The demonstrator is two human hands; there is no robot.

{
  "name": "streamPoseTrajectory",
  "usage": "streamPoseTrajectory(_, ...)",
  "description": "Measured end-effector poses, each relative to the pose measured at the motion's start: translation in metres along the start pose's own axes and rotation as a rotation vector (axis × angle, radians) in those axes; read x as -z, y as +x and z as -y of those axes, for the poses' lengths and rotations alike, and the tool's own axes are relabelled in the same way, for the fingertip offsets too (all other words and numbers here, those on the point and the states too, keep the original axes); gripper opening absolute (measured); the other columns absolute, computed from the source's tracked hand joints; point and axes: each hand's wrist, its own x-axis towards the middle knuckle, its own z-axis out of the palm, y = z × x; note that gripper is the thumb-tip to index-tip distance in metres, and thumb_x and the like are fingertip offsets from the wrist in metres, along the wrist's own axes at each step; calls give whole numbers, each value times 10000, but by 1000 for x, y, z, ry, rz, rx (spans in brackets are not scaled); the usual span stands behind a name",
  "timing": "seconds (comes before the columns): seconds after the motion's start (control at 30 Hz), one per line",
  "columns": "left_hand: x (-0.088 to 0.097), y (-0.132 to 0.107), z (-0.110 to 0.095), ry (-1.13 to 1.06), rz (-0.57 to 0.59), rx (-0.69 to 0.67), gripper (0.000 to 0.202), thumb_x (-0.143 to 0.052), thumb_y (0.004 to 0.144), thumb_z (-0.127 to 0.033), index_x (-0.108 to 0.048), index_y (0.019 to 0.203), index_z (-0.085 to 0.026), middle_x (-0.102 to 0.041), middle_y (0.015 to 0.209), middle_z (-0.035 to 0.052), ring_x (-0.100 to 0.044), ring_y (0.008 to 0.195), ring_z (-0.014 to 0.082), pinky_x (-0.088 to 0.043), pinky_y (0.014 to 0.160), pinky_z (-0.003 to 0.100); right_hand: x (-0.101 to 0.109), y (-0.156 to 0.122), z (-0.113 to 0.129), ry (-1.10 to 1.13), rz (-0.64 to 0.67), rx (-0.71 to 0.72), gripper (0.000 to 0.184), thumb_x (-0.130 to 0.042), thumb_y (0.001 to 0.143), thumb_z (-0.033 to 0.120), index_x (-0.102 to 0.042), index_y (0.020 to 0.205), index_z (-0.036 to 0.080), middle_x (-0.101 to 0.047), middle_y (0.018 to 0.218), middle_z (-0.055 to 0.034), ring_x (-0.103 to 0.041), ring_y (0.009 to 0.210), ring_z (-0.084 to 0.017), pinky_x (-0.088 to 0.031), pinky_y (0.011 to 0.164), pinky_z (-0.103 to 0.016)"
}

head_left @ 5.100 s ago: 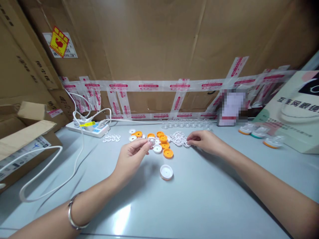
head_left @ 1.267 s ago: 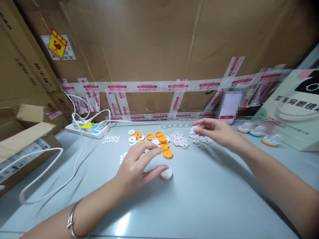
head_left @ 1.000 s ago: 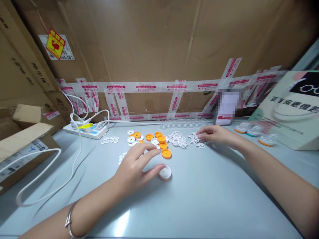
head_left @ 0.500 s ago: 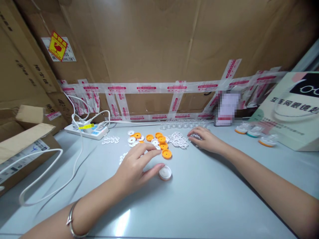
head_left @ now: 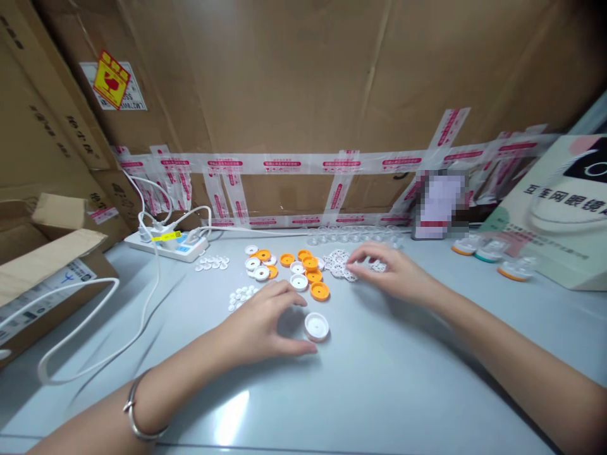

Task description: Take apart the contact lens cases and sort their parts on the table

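White dish [head_left: 317,326] beside spread left hand [head_left: 260,325]

White dish rests on the tabletop [head_left: 403,385], well back from its near edge. Left hand: thumb and fingers spread wide, just beside the dish. Right hand [head_left: 398,272]: fingertips at the white lattice pieces [head_left: 336,262], nearer the far edge; whether they pinch one cannot be told. Orange wheels [head_left: 319,291] lie beyond the dish. Clear parts [head_left: 336,236] line the far edge.

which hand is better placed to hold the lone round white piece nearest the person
Probably the left hand: it is spread open right beside the round white piece. The right hand is farther off, at the white lacy pieces.
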Motion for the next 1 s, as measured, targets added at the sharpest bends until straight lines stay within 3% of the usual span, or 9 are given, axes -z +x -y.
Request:
streamPoseTrajectory(0.1,-10,1,3,-41,50,65,360,-710,648,-345,-571,938,-183,-536,991,61,-503,944,215,-426,817,348,-21,-13,42,101,170,88,265,-631,709,426,-579,846,205,-586,903,-36,-524,826,-171,-413,747,-298)
streamPoseTrajectory(0.17,-16,2,4,-64,37,83,328,-698,658,-347,-570,910,-182,-538,972,58,-504,920,209,-423,799,335,-33,-19,57,101,244,101,302,-697,650,391,-566,836,193,-570,864,-27,-508,783,-159,-408,694,-275)
streamPoseTrajectory(0.3,-24,6,6,-101,5,128,329,-696,653,-392,-572,861,-170,-552,900,48,-514,837,187,-420,734,298,-44,-22,59,120,315,55,226,-697,657,308,-563,781,175,-526,726,9,-472,666,-122,-377,592,-228)
streamPoseTrajectory(0.47,-25,9,4,-136,-8,97,262,-672,672,-351,-580,827,-161,-572,832,31,-524,782,161,-409,697,263,-42,-22,57,162,332,56,184,-675,656,267,-596,788,166,-537,709,5,-480,648,-116,-387,587,-228)
streamPoseTrajectory(0.63,-21,9,3,-122,32,104,223,-674,644,-279,-604,821,-162,-562,795,12,-513,729,142,-402,646,240,-32,-20,56,316,216,96,161,-647,651,224,-604,796,169,-583,754,-11,-528,693,-125,-443,655,-256)
streamPoseTrajectory(0.77,-20,6,4,-160,36,139,242,-679,632,-269,-614,846,-178,-575,866,22,-532,801,158,-427,725,265,-25,-12,42,438,-6,-32,268,-635,693,351,-605,897,178,-631,901,-51,-578,790,-157,-472,752,-315)
streamPoseTrajectory(0.87,-18,6,4,-179,57,139,225,-659,643,-241,-616,857,-190,-578,894,27,-536,826,163,-435,756,278,-29,-6,30,337,-93,-57,284,-612,722,357,-618,958,199,-625,1001,-64,-584,883,-189,-464,804,-354)
streamPoseTrajectory(1.0,-17,6,4,-178,65,139,214,-647,654,-228,-602,860,-189,-574,895,25,-536,837,163,-435,770,282,-45,-1,19,172,-115,56,274,-577,760,278,-605,1020,197,-614,1020,-69,-580,898,-189,-464,799,-347)
